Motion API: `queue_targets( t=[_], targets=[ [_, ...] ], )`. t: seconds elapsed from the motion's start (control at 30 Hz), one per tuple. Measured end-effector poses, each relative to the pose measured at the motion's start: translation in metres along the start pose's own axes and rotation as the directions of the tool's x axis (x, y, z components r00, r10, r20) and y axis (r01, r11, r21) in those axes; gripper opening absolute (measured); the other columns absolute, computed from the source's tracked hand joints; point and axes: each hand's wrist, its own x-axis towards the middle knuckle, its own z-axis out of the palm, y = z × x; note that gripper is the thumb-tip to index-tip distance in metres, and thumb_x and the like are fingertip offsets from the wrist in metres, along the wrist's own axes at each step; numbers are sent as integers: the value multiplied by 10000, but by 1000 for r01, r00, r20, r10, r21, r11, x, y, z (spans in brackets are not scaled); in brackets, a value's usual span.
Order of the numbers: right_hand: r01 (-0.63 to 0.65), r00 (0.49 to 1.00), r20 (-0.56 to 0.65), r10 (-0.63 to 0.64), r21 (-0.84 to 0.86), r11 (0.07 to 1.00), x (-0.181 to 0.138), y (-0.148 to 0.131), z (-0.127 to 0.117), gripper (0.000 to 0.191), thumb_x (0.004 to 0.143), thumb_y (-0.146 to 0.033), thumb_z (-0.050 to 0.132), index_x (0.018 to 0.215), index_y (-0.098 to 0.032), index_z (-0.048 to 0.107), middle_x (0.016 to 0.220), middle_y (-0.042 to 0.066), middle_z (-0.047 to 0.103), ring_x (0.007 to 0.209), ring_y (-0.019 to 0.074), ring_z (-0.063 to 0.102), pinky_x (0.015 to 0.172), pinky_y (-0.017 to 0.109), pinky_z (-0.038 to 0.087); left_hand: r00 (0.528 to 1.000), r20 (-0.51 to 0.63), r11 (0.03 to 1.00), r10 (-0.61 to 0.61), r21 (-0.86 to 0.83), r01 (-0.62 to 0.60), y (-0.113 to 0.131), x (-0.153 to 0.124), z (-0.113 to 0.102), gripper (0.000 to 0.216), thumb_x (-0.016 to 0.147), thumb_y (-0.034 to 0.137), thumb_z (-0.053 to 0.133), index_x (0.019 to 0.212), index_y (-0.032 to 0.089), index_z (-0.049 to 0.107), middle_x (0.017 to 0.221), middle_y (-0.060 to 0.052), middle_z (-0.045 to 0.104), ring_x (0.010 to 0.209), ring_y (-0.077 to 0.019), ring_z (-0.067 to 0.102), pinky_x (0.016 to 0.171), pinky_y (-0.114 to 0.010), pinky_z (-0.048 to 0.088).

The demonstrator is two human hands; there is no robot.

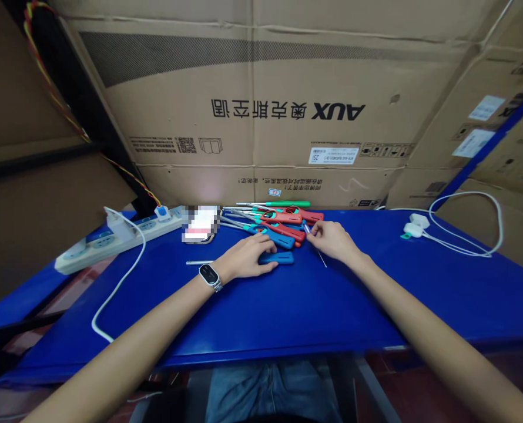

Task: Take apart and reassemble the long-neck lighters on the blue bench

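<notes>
Left hand (249,257) lies palm-down over a blue plastic handle (283,257), hiding its near end; whether the fingers actually grip it, I can't tell. Right hand (332,239) has its fingertips pinched shut on a thin metal rod (322,259) that slants down onto the glossy blue table (288,317). Just behind sits a tangled pile of red, blue and green long-nosed tools (283,220), hard to tell apart. Both forearms are stretched forward.

Pixelated item (201,224), blue handle (283,257) under left hand (248,258), thin rod (322,259) indistinct
</notes>
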Motion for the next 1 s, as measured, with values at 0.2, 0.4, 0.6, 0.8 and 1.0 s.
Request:
queue_targets(
  t=[0.2,0.4,0.6,0.8,1.0],
  targets=[
    [178,984,-100,-148,589,788,5,-45,4,193,792,-374,570,720,-221,476,470,-54,542,353,113,475,380,214,328,999,-23,999,-31,30,31,-1,-7,3,274,875,432,589,1000,190,621,1039,-56,635,974,-229,592,856,-355,475],
    [216,966,-108,-236,840,498,2,-63,28,240,828,-392,593,886,-229,426,665,-42,664,392,108,569,363,190,390,999,-37,998,-10,54,12,3,-6,7,344,929,482,532,1122,209,614,1132,-69,619,1075,-247,579,913,-375,459],
    [253,965,-185,-188,855,454,-13,-47,33,316,855,-454,624,948,-229,422,674,-55,635,423,90,558,386,187,447,998,-6,998,-55,-6,55,6,-7,5,298,909,435,567,1098,210,617,1099,-50,625,1030,-234,598,845,-342,481],
    [264,957,-171,-234,849,458,-16,-52,36,333,880,-502,612,959,-226,442,677,-49,630,423,83,542,392,186,441,999,1,998,-44,53,44,5,-6,3,287,885,415,568,1060,197,631,1089,-72,630,994,-244,607,848,-358,483],
    [263,950,-145,-276,848,461,-19,-52,41,336,886,-523,597,980,-232,458,704,-43,633,439,88,551,418,199,459,997,63,989,-48,146,39,5,2,-9,328,826,473,611,973,182,645,971,-82,647,867,-255,622,802,-376,486]
  ],
)
